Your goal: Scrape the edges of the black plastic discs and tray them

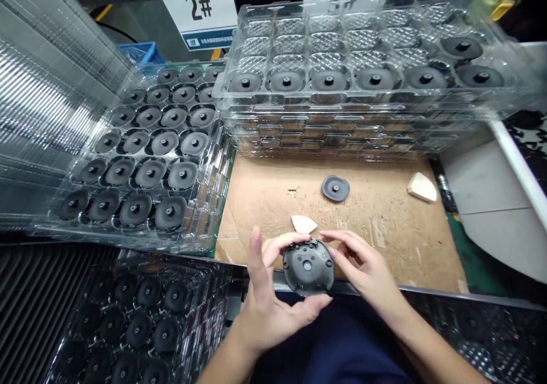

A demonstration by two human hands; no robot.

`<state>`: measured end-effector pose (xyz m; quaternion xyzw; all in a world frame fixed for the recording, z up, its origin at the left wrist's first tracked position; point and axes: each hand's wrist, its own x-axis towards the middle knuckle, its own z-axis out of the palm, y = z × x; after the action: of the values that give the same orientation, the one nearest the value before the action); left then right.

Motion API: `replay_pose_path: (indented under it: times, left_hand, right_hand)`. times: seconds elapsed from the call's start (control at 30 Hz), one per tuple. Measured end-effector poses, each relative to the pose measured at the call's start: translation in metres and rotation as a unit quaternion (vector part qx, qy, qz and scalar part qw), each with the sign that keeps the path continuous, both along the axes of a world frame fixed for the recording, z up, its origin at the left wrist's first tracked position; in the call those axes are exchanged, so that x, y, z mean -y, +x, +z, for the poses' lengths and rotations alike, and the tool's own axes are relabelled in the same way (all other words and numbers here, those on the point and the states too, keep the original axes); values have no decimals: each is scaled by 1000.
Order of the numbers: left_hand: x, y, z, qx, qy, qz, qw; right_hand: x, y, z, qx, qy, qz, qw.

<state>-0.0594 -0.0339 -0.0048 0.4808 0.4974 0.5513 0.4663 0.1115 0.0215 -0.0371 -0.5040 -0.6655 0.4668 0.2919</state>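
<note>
A dark, rounded plastic cover [308,270] is held up above the near edge of the cardboard, its inner side with small posts and holes facing me. My left hand [273,304] grips it between the thumb below and fingers at the upper left, with one finger raised. At its upper right edge, my right hand [363,261] has thumb and index fingertips closed on the rim. Just beyond the cover lies a small white wedge-shaped pad [303,224]. A grey disc-like part [335,188] with a central stub rests farther back on the cardboard [265,201].
Clear trays [196,196] full of grey parts stand at left. A stack of clear trays [342,110] rises at the back, its top one partly filled. Another white pad [422,187] lies at right, beside a grey-white bin [491,190]. More dark parts [139,330] sit lower left.
</note>
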Motion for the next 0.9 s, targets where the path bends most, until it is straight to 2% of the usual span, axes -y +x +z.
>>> replay_pose_path:
  times: [0.1, 0.23, 0.3, 0.43, 0.5, 0.67, 0.77, 0.9]
  left_hand:
    - [-2, -2, 0, -52, 28, -25, 998]
    - [-5, -1, 5, -98, 47, -59, 992]
    - [-7, 0, 7, -82, 35, -69, 994]
    - [-7, 2, 10, -29, 16, -78, 996]
    - [-7, 3, 12, -19, 9, -89, 996]
    - [-9, 6, 16, -45, -17, -129, 991]
    - [-10, 9, 18, -10, -53, -181, 982]
    - [-10, 12, 17, 22, -108, -216, 970]
  right_hand:
    - [7, 11, 11, -18, -3, -33, 999]
    - [10, 18, 30, -109, -46, -76, 990]
    - [7, 17, 42, -161, -81, -40, 983]
    - [-2, 13, 64, -215, -168, 93, 957]
    - [-6, 14, 71, -235, -204, 131, 941]
    - [-8, 19, 78, -280, -291, 157, 901]
    - [-9, 21, 78, -317, -337, 157, 873]
    - [-8, 26, 73, -337, -327, 164, 868]
